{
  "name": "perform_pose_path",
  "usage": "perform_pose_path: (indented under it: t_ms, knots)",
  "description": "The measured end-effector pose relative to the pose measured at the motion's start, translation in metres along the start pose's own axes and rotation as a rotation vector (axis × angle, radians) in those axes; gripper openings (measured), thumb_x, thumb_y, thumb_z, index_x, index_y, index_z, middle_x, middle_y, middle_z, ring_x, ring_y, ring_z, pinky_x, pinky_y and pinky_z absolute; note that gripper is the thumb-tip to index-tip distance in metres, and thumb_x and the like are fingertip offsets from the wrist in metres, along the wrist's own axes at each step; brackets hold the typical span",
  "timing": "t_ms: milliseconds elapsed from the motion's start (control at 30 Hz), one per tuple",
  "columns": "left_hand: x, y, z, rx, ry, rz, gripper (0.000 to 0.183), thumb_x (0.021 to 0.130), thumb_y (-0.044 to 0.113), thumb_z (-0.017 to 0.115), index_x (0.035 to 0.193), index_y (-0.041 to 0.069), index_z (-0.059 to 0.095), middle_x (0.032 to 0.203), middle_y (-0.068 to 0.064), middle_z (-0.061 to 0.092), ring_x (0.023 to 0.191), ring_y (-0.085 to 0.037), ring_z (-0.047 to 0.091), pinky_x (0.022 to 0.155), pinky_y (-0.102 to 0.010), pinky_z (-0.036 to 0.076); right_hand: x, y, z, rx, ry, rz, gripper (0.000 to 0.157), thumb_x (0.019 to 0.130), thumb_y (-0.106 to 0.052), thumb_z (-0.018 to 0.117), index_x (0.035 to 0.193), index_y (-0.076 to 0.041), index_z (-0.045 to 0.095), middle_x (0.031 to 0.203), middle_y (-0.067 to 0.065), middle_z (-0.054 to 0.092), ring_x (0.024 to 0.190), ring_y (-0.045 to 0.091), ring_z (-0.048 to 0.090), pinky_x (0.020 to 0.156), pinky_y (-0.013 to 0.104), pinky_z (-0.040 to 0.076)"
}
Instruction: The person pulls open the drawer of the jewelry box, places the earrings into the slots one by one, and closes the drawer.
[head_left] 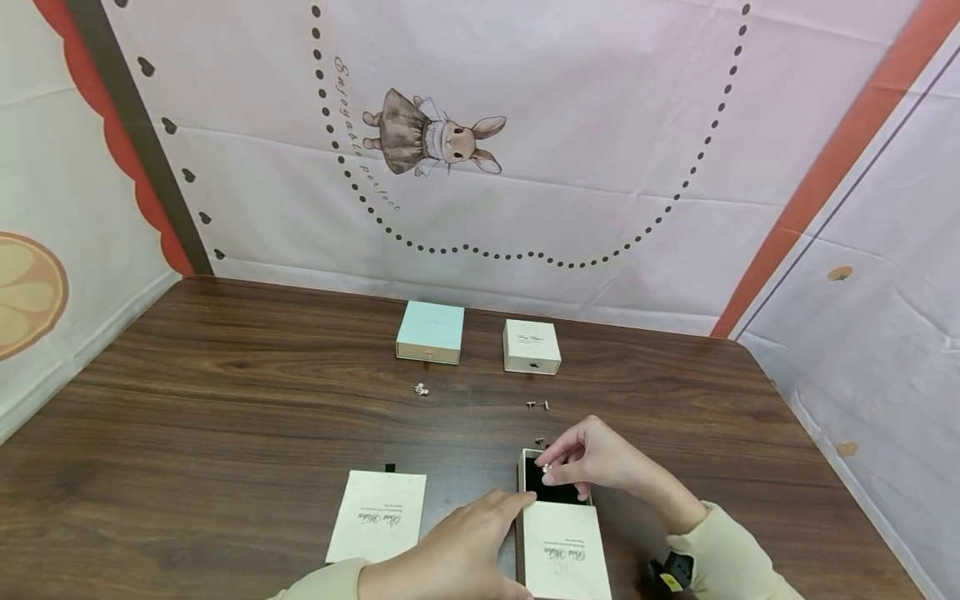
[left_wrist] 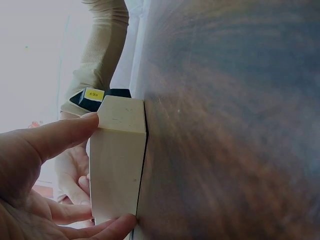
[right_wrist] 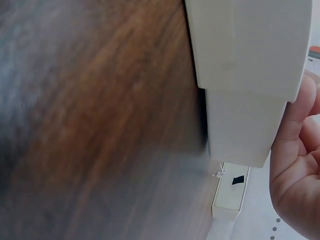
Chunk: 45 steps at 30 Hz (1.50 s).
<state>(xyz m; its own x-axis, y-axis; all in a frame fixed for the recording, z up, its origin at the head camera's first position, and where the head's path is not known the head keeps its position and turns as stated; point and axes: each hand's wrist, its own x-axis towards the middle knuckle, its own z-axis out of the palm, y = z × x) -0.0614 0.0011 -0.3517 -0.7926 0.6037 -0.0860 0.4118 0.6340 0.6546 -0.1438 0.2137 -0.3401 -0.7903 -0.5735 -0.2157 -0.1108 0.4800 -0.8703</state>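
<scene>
In the head view, a cream drawer box (head_left: 566, 550) with "Best Wishes" lettering lies partly slid open, its black-lined drawer (head_left: 532, 479) showing at the far end. My left hand (head_left: 457, 542) holds this box along its left side; the left wrist view shows the thumb and fingers at the edges of its cream side (left_wrist: 117, 170). Over the drawer, my right hand (head_left: 592, 458) pinches a small silvery earring (head_left: 547, 468) between thumb and forefinger. The right wrist view has the fingers (right_wrist: 295, 125) beside the drawer wall, with the earring hidden.
Another cream box (head_left: 378, 512) lies to the left. Farther back stand a light-blue box (head_left: 431, 329) and a white box (head_left: 531, 343). Small silvery pieces (head_left: 422, 389) lie before the blue box, stud-like ones (head_left: 537, 406) before the white box. Another small piece (head_left: 540, 441) sits just beyond the drawer.
</scene>
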Motion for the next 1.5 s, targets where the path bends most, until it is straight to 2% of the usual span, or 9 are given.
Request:
perform_pose_path:
  t_ms: [433, 600, 867, 967, 1233, 1500]
  knots:
    - [-0.0008, 0.0008, 0.0016, 0.028, 0.030, 0.028, 0.086, 0.061, 0.042, 0.082, 0.133, 0.012, 0.045, 0.121, -0.001, 0.053, 0.108, -0.016, 0.052, 0.085, -0.033, 0.046, 0.0003, -0.0017, 0.0041, -0.022, -0.049, 0.026, 0.017, 0.076, -0.006, 0.071, 0.091, 0.002, 0.070, 0.072, 0.008, 0.067, 0.037, 0.002, 0.045, 0.041, 0.020, 0.045]
    - [-0.0011, 0.0011, 0.0026, 0.002, 0.036, 0.017, 0.085, 0.062, 0.042, 0.081, 0.132, 0.013, 0.044, 0.122, 0.000, 0.052, 0.108, -0.015, 0.052, 0.085, -0.033, 0.046, 0.0009, -0.0025, 0.0055, -0.040, -0.051, 0.035, 0.014, 0.075, -0.002, 0.070, 0.089, 0.001, 0.070, 0.070, 0.006, 0.066, 0.037, 0.002, 0.044, 0.040, 0.019, 0.044]
    - [-0.0007, -0.0005, 0.0038, -0.057, 0.048, 0.007, 0.082, 0.061, 0.039, 0.082, 0.130, 0.012, 0.046, 0.114, 0.002, 0.052, 0.102, -0.011, 0.051, 0.082, -0.030, 0.046, 0.0020, -0.0025, 0.0061, -0.033, -0.081, 0.001, 0.015, 0.075, -0.001, 0.069, 0.089, 0.004, 0.069, 0.068, 0.006, 0.066, 0.037, 0.002, 0.044, 0.040, 0.019, 0.044]
    - [-0.0009, -0.0010, 0.0037, -0.074, 0.047, 0.006, 0.082, 0.061, 0.038, 0.083, 0.130, 0.013, 0.046, 0.111, 0.003, 0.052, 0.099, -0.010, 0.051, 0.079, -0.029, 0.046, 0.0029, -0.0025, 0.0066, -0.053, -0.081, -0.005, 0.014, 0.076, -0.003, 0.069, 0.089, 0.003, 0.070, 0.068, 0.006, 0.067, 0.036, 0.001, 0.044, 0.040, 0.019, 0.044]
    - [-0.0012, -0.0014, 0.0037, -0.116, 0.035, -0.015, 0.081, 0.061, 0.037, 0.083, 0.129, 0.014, 0.047, 0.111, 0.004, 0.049, 0.098, -0.010, 0.051, 0.077, -0.028, 0.046, 0.0021, -0.0048, 0.0095, -0.197, -0.054, -0.070, 0.010, 0.076, -0.005, 0.071, 0.085, -0.004, 0.074, 0.063, -0.002, 0.066, 0.033, 0.002, 0.042, 0.035, 0.019, 0.039]
    - [-0.0013, -0.0044, 0.0046, -0.180, 0.030, -0.011, 0.082, 0.061, 0.033, 0.084, 0.130, 0.014, 0.045, 0.108, 0.004, 0.048, 0.085, -0.003, 0.052, 0.065, -0.022, 0.044, 0.0004, -0.0080, 0.0094, -0.227, -0.050, -0.084, 0.013, 0.075, 0.000, 0.069, 0.088, -0.002, 0.071, 0.064, -0.004, 0.063, 0.034, 0.002, 0.043, 0.034, 0.023, 0.042]
